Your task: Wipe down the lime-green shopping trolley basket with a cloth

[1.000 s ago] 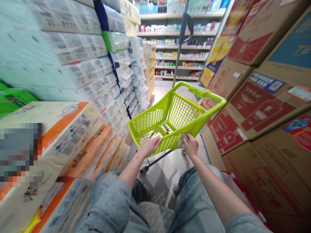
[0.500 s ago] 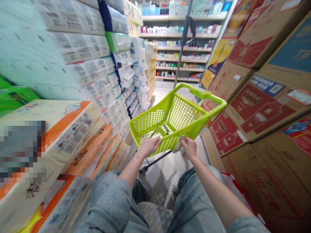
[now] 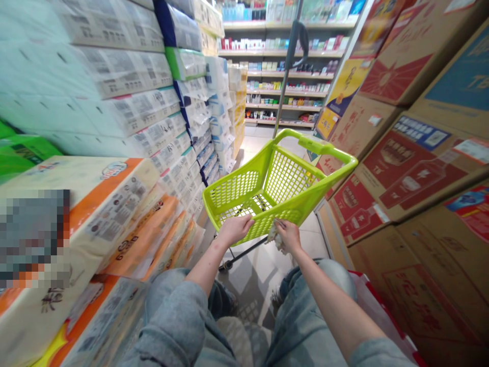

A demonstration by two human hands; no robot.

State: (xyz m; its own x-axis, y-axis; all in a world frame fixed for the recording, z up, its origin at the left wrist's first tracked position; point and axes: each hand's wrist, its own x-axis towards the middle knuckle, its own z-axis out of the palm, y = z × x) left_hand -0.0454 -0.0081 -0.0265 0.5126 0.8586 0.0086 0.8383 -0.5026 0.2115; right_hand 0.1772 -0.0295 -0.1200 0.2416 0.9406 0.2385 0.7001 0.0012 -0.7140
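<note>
Cart [image 3: 298, 211]: lime green, mid-aisle, directly ahead of the seated person's knees; near wall turned toward the person, handle [image 3: 324, 149] at far right, one wheel [image 3: 226, 265] showing below at near left.

Left hand [image 3: 236, 231]: curled closed on the near rim, toward its left end; same spot as in the preceding views, apparently steadying the cart.

Right hand [image 3: 289, 236]: fingers pinched on a crumpled pale rag [image 3: 277, 238], which hangs at the near wall; contact with the wall looks likely, not confirmed from this angle; cloth or paper, cannot tell.

Change over the last second: right hand and rag have shifted left along the near wall, closing on the left hand; cart essentially unmoved; judged meaning: the rag is being worked along the wall, now at a stretch nearer the left hand, with the hold on the rim keeping the cart still.

Surroundings: tissue packs [image 3: 133, 74] stacked left; cartons [image 3: 410, 158] stacked right; stocked shelves [image 3: 282, 53] far, beyond a pole [image 3: 281, 97].
</note>
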